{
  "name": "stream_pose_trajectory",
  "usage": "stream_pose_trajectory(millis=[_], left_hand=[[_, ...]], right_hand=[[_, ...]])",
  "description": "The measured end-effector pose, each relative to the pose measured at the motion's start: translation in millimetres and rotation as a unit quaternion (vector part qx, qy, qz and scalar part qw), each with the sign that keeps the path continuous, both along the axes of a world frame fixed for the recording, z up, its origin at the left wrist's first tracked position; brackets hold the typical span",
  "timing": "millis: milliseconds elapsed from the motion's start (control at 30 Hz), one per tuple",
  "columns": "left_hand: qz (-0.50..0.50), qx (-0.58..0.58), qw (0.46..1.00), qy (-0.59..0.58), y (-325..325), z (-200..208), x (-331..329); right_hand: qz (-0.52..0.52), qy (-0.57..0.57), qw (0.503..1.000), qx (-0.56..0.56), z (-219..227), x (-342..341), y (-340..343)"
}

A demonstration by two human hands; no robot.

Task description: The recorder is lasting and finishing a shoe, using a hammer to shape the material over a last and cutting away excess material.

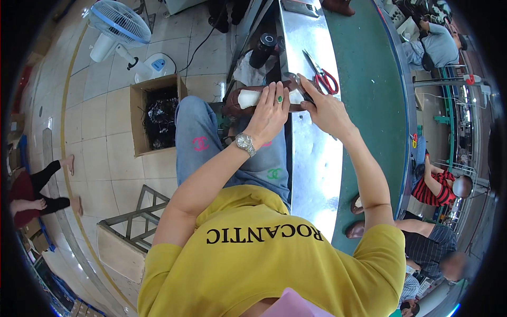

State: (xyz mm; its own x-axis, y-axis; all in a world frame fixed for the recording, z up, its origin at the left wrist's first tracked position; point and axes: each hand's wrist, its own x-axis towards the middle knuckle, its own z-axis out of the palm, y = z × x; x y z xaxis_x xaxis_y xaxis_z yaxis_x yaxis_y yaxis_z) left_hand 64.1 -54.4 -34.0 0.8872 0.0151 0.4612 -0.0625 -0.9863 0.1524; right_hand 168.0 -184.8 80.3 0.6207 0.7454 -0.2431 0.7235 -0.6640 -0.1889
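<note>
A dark brown, shoe-like piece (232, 107) with a white upper face (247, 99) lies across my lap toward the edge of the metal bench. My left hand (272, 108), with a watch and a green-stoned ring, rests flat over its middle, fingers stretched out side by side. At its far right end, my right hand (327, 113) is closed, thumb and forefinger round a slim dark tool (304, 91) whose kind I cannot make out. Just beyond the right hand, scissors (322, 75) with red handles lie on the bench.
The shiny metal bench (317, 164) runs along my right, beside a green surface (364, 68). A black bottle (262, 51) stands ahead. To the left are a cardboard box (138, 119) of dark stuff, a fan (120, 24) and a metal-framed stool (124, 245). Other people sit nearby.
</note>
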Motion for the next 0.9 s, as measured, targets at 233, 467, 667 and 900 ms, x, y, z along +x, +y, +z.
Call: stream_pose_trajectory(millis=[233, 467, 667, 900], left_hand=[[0.004, 0.029, 1.000, 0.003, -3, 3, -1], [-0.003, 0.002, 1.000, -0.016, -4, -3, -2], [-0.005, -0.032, 0.999, -0.018, 0, -7, -5], [0.069, -0.095, 0.993, 0.032, 18, 46, -13]], right_hand=[[-0.042, -0.026, 0.998, 0.038, -23, -7, -3], [-0.036, -0.068, 0.994, 0.077, -25, -21, 0], [-0.002, -0.074, 0.996, 0.052, -4, -28, 14], [0.035, -0.068, 0.997, -0.018, -1, -25, 15]])
